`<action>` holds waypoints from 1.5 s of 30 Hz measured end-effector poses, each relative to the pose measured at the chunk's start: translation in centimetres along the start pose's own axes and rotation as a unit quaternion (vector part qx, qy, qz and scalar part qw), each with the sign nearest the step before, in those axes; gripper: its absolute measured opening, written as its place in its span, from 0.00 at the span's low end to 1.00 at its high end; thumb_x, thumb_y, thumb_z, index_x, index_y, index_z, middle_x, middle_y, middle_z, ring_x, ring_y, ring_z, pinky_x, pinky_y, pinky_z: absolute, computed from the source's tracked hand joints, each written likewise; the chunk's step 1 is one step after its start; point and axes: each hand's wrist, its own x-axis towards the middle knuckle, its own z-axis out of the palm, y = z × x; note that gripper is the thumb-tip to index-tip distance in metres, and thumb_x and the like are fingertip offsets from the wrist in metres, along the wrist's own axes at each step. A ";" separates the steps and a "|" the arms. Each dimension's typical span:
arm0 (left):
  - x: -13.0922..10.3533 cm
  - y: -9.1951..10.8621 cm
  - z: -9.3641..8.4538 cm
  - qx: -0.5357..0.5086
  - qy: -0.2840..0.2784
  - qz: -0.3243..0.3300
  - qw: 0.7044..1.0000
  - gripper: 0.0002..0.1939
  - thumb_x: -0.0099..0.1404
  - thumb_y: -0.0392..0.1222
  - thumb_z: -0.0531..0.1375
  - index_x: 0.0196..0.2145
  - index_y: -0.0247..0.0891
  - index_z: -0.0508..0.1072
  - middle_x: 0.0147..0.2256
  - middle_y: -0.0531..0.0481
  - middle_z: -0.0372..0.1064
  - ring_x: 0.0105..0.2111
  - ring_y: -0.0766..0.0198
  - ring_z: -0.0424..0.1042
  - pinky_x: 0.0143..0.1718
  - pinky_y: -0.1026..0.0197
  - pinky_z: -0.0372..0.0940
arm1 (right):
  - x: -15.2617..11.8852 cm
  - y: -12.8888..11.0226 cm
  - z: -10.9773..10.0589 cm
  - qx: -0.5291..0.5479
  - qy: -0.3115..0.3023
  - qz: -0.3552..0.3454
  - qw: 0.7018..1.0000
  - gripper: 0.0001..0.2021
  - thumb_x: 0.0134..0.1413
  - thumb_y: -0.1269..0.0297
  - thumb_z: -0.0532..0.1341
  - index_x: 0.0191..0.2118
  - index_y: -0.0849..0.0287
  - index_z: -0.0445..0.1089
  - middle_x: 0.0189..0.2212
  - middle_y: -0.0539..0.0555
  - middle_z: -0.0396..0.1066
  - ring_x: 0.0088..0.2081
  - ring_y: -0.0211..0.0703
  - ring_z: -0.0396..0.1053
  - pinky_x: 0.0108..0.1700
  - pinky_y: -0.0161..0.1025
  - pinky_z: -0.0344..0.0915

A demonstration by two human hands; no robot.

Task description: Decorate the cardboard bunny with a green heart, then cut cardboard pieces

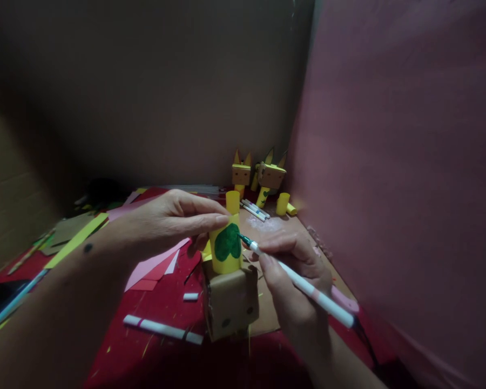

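Observation:
My left hand (190, 216) pinches the upper edge of a yellow paper tube (225, 266), which rises from a small cardboard box head (237, 302) with dark dots on its face. A green heart (228, 243), upside down from here, fills much of the tube's front. Closed around a white marker (303, 282), my right hand (295, 270) keeps its green tip at the heart's right edge. A loose white cap (190, 296) lies left of the box, and another white marker (162, 328) is in front of it.
Cardboard figures with pointed ears (272, 175) stand at the back, near several markers (256, 210) and a short yellow tube (282, 203). Coloured paper sheets (156, 270) lie on the red cloth (121, 356) at left. A pink wall (409, 162) borders the right side.

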 end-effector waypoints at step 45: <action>-0.4 -0.9 -1.1 -0.050 -0.019 0.016 0.998 0.16 0.66 0.42 0.60 0.22 0.35 0.76 0.23 0.52 0.67 0.24 0.68 0.66 0.28 0.64 0.63 | -0.6 -0.3 -0.3 0.010 -0.046 -0.017 0.999 0.08 0.57 0.74 0.60 0.38 0.53 0.71 0.31 0.49 0.73 0.34 0.38 0.72 0.29 0.33 0.66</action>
